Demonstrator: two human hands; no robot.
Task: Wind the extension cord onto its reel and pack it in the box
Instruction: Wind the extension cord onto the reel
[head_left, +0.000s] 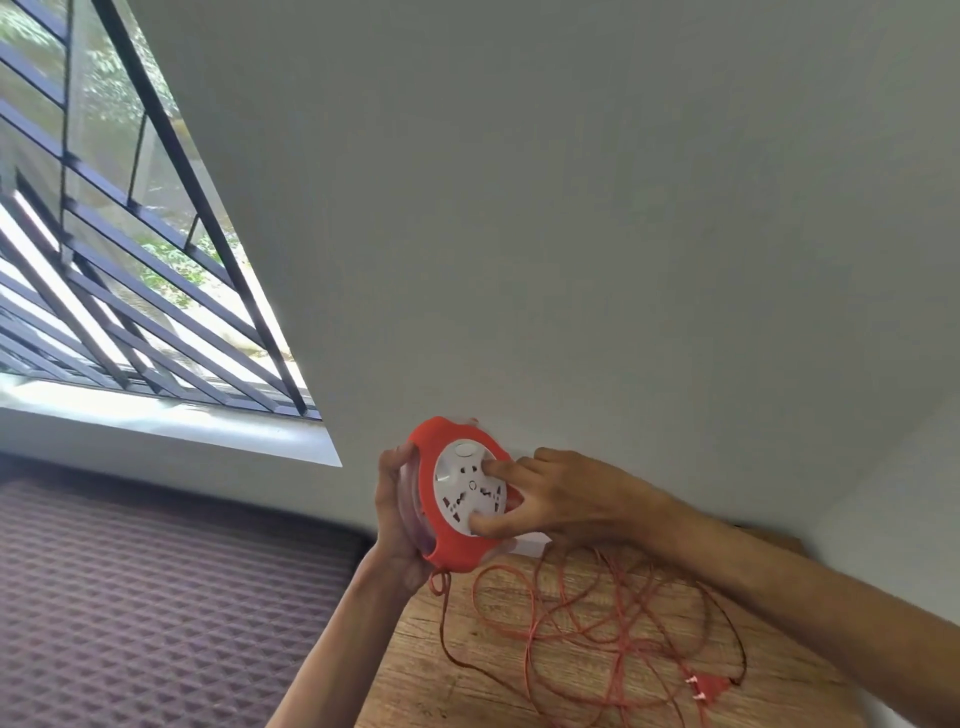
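A round orange reel (441, 540) with a white socket face (467, 486) is held up in the air above the table's far left corner. My left hand (397, 514) grips its left rim from behind. Fingers of my right hand (550, 496) press on the white face, thumb at its lower edge. The thin orange cord (587, 623) hangs from the reel's bottom and lies in loose tangled loops on the wooden table (467, 691). Its orange plug (709, 688) rests at the right of the loops. No box is visible.
A grey wall (571, 234) rises right behind the table. A barred window (130, 260) with a white sill fills the upper left. A dark quilted mattress (156, 597) lies left of the table, below the sill.
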